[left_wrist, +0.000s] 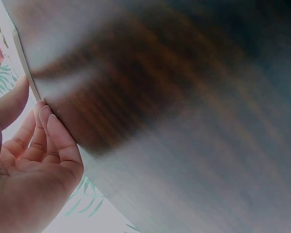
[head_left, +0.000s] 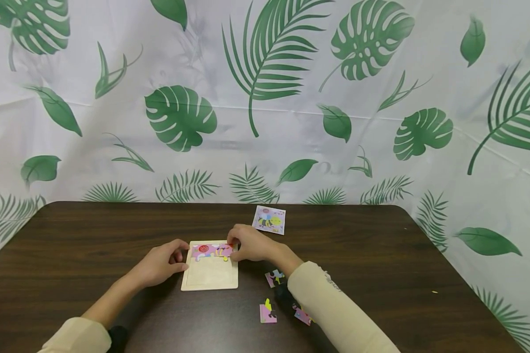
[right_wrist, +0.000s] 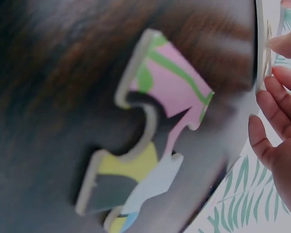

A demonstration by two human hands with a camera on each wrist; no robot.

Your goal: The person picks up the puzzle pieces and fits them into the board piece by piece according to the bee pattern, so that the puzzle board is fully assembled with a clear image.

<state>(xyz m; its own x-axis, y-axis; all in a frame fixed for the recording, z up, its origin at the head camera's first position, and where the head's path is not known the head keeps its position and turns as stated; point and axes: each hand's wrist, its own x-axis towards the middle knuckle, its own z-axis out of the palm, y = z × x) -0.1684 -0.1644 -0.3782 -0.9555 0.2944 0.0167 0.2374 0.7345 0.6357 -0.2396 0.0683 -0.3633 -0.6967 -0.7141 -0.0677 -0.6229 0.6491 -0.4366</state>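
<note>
A pale wooden puzzle tray lies on the table, pink puzzle pieces along its far side. My left hand is at the tray's left edge, thumb and fingertips spaced along it; in the left wrist view, the fingertips touch the rim. Over the far right corner, my right hand pinches a puzzle piece between thumb and fingers, mostly hidden by them. The right wrist view shows its thin edge between the thumb and fingers.
Loose puzzle pieces lie right of the tray: one near the right forearm, another nearer the front, and a third partly under the sleeve. A bee picture card lies at the table's far edge, before a leaf-patterned cloth.
</note>
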